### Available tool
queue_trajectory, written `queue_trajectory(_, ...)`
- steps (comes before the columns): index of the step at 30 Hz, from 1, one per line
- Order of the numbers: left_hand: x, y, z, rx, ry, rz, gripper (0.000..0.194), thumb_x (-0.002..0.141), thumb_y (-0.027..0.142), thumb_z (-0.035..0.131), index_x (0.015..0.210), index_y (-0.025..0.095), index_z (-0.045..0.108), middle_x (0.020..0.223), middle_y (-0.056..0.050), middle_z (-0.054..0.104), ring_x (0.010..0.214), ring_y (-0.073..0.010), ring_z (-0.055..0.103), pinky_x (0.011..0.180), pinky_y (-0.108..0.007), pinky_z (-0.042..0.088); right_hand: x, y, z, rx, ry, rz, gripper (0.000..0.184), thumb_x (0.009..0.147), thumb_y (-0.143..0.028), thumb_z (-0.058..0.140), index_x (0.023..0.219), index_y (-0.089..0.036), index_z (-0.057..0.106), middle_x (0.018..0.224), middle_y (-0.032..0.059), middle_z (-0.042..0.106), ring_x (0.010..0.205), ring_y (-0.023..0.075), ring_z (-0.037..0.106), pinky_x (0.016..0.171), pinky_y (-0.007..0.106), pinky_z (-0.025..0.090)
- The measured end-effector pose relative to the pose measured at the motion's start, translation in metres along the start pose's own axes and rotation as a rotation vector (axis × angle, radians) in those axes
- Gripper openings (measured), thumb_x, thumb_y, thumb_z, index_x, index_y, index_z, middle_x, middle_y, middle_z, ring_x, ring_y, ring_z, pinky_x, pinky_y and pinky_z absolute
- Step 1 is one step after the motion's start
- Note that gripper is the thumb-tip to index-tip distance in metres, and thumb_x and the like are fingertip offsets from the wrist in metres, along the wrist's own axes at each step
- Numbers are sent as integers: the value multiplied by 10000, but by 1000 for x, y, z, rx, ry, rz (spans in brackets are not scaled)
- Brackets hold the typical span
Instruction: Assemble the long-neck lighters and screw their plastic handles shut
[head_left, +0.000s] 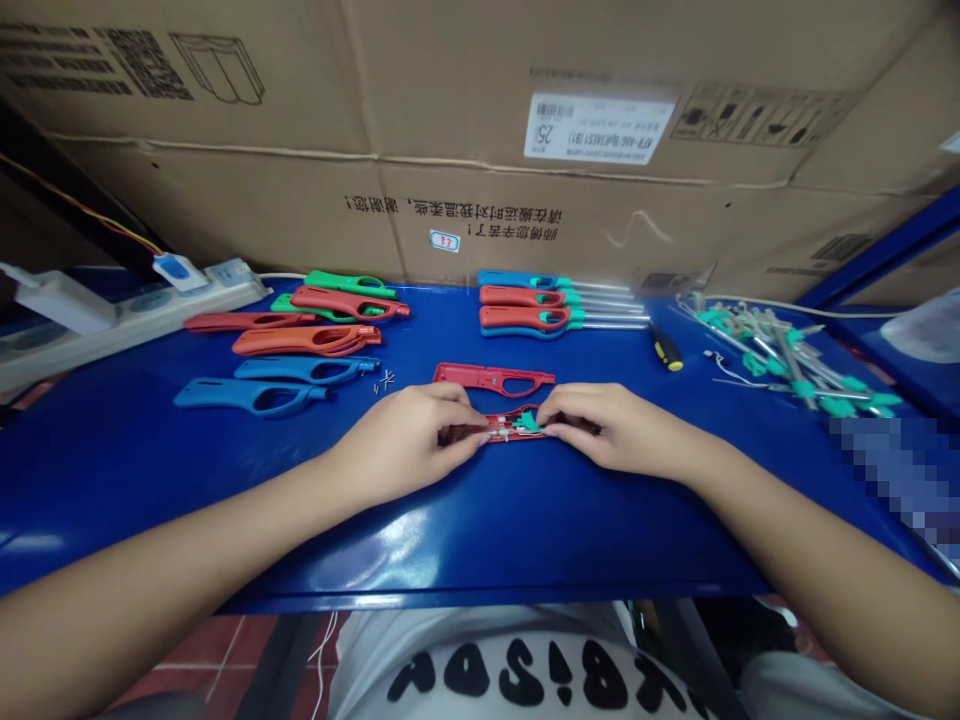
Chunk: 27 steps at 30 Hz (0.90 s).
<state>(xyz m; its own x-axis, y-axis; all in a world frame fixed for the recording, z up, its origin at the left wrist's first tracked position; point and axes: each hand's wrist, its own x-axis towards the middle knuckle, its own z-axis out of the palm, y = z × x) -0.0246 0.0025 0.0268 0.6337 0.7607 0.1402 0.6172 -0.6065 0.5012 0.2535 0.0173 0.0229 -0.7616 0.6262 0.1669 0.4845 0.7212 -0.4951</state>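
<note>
Pinching red plastic half-shell [514, 437], frame centre: left hand [420, 432], right hand [615, 425], opposite ends. Probably light, stiff; grip rims.

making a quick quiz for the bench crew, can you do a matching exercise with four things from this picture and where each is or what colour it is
Things
1. nearer red handle half
2. farther red handle half
3. screwdriver
4. power strip

Places and colours
A. black and yellow
B. on the table, just beyond the hands, not held
C. white, at the left side
D. between the left hand and the right hand, with a green piece in it

Right pairs: 1-D, 2-B, 3-A, 4-C
</note>
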Motion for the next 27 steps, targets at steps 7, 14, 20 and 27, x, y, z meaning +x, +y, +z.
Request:
queue_trajectory(7, -1, 8, -1, 136, 63, 116, 232, 965, 294, 583, 1141, 235, 722, 1089, -46, 697, 1024, -227, 614, 904, -365, 496, 1, -3, -2, 14, -8, 8, 104, 990, -189, 550, 1032, -186, 645, 1001, 48, 703, 878, 160, 645, 771, 272, 487)
queue_trajectory(14, -1, 7, 12, 148, -52, 248, 401, 995, 252, 529, 1391, 298, 572, 1380, -58, 599, 1277, -261, 508, 1073, -449, 396, 1, -4, -3, 22, -17, 23, 127, 989, -166, 535, 1042, -187, 647, 1026, 54, 707, 910, 168, 653, 806, 293, 502)
queue_trajectory(20, 1, 6, 14, 179, -52, 268, 384, 1012, 250, 491, 1381, 276, 594, 1394, -69, 595, 1268, -268, 519, 1071, -449, 404, 0, -2, -2, 26, 14, 10, 116, 977, -172, 554, 1028, -188, 657, 988, 53, 712, 866, 165, 655, 773, 286, 503)
queue_trajectory(27, 3, 7, 14, 265, -55, 297, 380, 1033, 253, 447, 1376, 263, 612, 1387, -87, 602, 1258, -285, 525, 1061, -473, 409, 2, -6, -2, 5, 10, 3, 108, 972, -166, 558, 1014, -179, 657, 994, 61, 706, 859, 164, 652, 752, 272, 497)
